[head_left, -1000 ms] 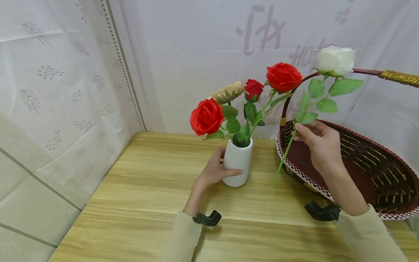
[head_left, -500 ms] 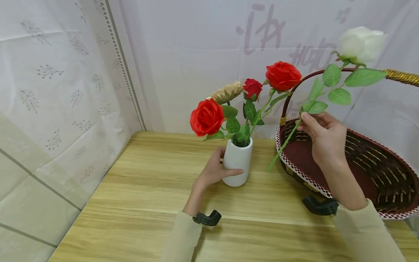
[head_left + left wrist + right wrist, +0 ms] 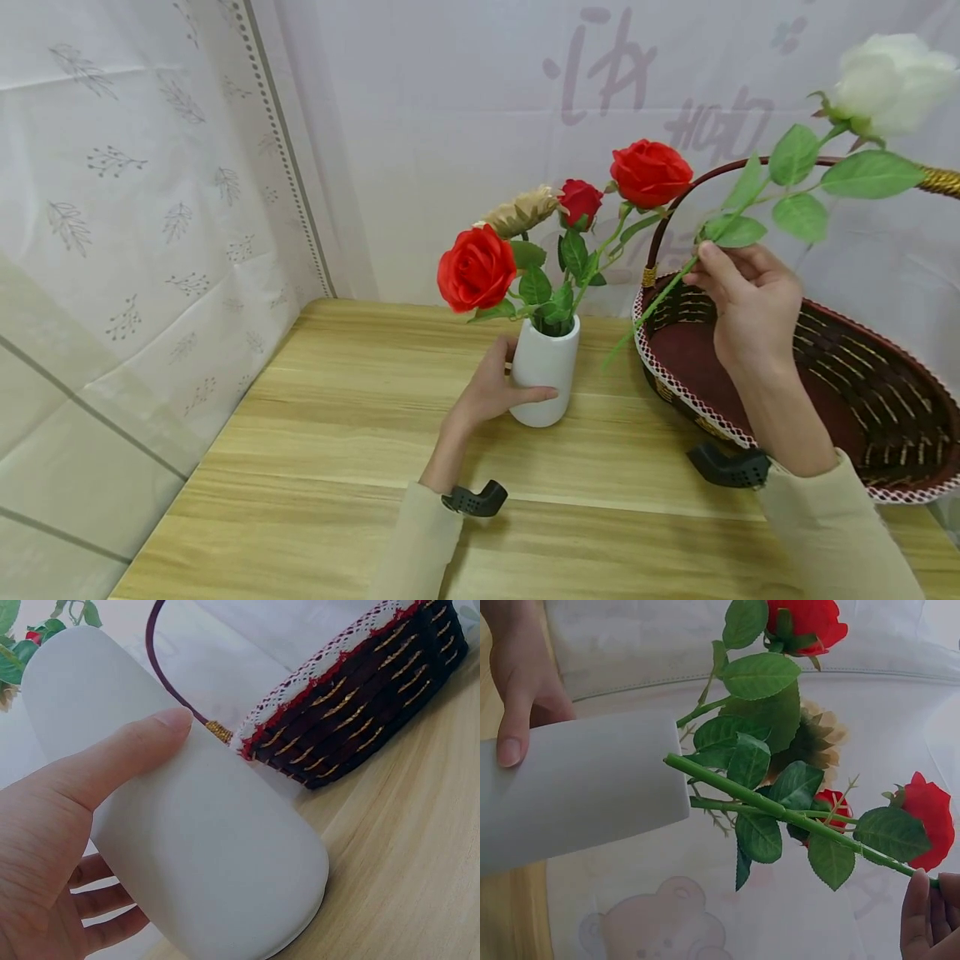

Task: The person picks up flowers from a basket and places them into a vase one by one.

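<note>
A white vase (image 3: pixel 545 375) stands upright on the wooden table, and my left hand (image 3: pixel 491 387) grips its left side, thumb across the front. In the left wrist view the thumb (image 3: pixel 142 754) lies along the vase wall while the other fingers reach behind. The vase holds red roses (image 3: pixel 476 268) and a beige flower (image 3: pixel 521 212). Over the basket's left end my right hand (image 3: pixel 757 312) pinches the green stem of a white rose (image 3: pixel 888 87). That rose tilts with its bloom up and right. Its stem's lower end (image 3: pixel 679 761) points down-left toward the vase, its bloom outside the right wrist view.
A dark woven basket (image 3: pixel 862 375) with a lace-trimmed rim stands at the right, its tall handle (image 3: pixel 663 221) arching behind my right hand. Printed curtains (image 3: pixel 420 125) hang behind and to the left. Bare tabletop (image 3: pixel 337 433) lies left of the vase.
My right hand has moved up and slightly right with the white rose, which tilts further; its bloom has shifted up and right. My left hand and the vase have stayed in place.
</note>
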Demonstrator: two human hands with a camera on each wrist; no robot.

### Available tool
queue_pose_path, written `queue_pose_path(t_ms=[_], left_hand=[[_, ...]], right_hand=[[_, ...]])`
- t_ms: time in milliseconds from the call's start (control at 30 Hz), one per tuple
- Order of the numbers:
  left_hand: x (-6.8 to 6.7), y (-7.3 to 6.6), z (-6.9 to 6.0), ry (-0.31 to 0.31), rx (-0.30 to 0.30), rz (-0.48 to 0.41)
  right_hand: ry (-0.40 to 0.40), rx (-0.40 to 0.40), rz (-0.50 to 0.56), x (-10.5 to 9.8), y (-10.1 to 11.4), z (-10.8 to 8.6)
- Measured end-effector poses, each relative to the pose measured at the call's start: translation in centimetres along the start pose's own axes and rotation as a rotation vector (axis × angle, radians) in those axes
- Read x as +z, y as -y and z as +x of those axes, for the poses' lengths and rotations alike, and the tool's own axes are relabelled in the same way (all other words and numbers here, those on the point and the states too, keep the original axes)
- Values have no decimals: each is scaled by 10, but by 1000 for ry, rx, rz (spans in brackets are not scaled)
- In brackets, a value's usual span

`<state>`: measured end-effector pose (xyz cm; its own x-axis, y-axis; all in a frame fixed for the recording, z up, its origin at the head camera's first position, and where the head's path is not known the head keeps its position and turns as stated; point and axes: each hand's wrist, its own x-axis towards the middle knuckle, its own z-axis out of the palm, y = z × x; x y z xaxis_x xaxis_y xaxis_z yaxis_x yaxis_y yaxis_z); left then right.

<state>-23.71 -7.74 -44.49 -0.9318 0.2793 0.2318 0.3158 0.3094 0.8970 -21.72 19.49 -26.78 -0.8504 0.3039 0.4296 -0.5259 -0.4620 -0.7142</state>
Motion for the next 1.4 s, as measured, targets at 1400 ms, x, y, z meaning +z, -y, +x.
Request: queue_pose_path(t_ms=[1400], left_hand=[[0, 0, 0, -4, -8, -7]], right_hand=[[-54, -131, 120, 25, -18, 2]])
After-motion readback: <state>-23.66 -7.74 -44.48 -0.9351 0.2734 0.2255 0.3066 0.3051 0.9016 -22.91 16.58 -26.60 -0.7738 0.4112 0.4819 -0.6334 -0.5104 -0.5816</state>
